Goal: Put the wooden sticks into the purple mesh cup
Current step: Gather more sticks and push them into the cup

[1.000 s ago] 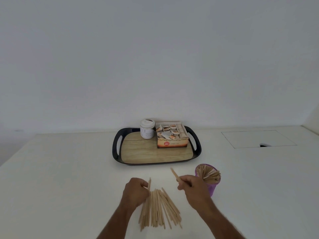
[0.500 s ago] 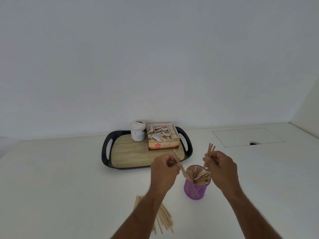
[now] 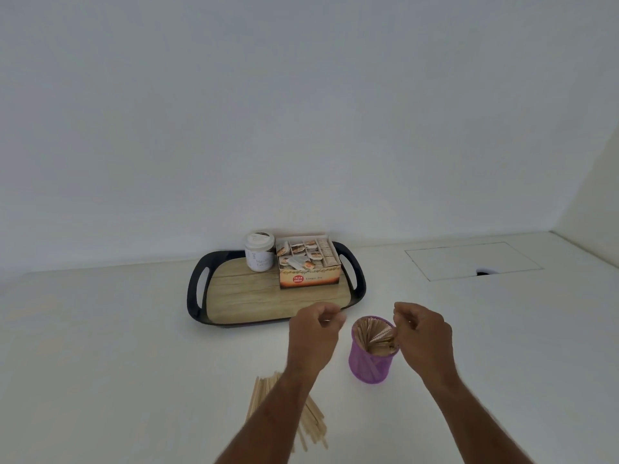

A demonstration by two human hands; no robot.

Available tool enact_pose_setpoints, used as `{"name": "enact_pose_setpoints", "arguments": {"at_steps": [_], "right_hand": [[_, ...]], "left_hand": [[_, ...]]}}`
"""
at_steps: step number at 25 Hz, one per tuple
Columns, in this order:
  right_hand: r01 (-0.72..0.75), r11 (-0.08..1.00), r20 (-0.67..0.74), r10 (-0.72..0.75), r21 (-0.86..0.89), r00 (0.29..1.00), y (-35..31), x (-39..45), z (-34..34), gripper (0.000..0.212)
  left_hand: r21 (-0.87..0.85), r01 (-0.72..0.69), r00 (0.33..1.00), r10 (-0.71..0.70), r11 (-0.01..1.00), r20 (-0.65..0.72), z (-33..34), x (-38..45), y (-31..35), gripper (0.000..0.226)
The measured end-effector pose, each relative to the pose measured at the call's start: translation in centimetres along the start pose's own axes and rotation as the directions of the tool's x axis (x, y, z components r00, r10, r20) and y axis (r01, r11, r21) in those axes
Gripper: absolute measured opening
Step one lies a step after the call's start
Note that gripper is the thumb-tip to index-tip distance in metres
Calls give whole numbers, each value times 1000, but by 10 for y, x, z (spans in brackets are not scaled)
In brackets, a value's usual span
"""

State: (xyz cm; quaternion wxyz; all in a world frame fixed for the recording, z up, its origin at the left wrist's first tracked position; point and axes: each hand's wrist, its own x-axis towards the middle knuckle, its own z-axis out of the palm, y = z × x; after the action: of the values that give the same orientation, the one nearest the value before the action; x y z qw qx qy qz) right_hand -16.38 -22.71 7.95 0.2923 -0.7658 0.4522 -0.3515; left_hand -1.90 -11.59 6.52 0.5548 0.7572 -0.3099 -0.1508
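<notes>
So from my remote seat, scanning left to right: far-ish on the white tabletop (image 3: pixel 100 346) sits a black two-handled tray with a wood-look floor (image 3: pixel 201 298). On its far part stands a white-lidded jar with a white label (image 3: pixel 258 252), and just to the right of that, touching or nearly so, an open cardboard box of tea bags (image 3: pixel 308 261).

Near edge, left of centre, there's the loose pile of flat wooden sticks (image 3: pixel 313 421) lying on the table, partly hidden under the left forearm.

The left hand (image 3: pixel 313 333) hovers above the table just left of the cup, fingers curled in loosely toward the thumb. I can't see any stick in it, looks empty to me.

Then the purple mesh cup (image 3: pixel 370 363), upright, near the tray's near right corner but clear of it, already stuffed with wooden sticks standing inside.

The right hand (image 3: pixel 423 336) is right at the cup's right rim, fingers pinched together and pointing down over the opening. Whether it's got a stick pinched there, I can't tell, the fingertips blend into the sticks in the cup.

Far right, a rectangular flush hatch outline with a small dark notch (image 3: pixel 472 264) in the tabletop.
</notes>
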Motion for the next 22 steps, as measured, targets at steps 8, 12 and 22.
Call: {"name": "enact_pose_setpoints", "arguments": {"at_steps": [8,12,22], "right_hand": [[205,979,351,-193,4,916,-14,-52,54,6],[217,963,549,-95,-161,830,-5,-75,92,26],[315,884,572,-67,-346,817,2,-90,120,32]], "left_hand": [[287,261,965,-259,922,-48,-67,-2,-61,15],[510,403,881,-473,760,8,-90,-11,-85,45],[643,430,832,-554,633,-11,-96,-21,-97,46]]}}
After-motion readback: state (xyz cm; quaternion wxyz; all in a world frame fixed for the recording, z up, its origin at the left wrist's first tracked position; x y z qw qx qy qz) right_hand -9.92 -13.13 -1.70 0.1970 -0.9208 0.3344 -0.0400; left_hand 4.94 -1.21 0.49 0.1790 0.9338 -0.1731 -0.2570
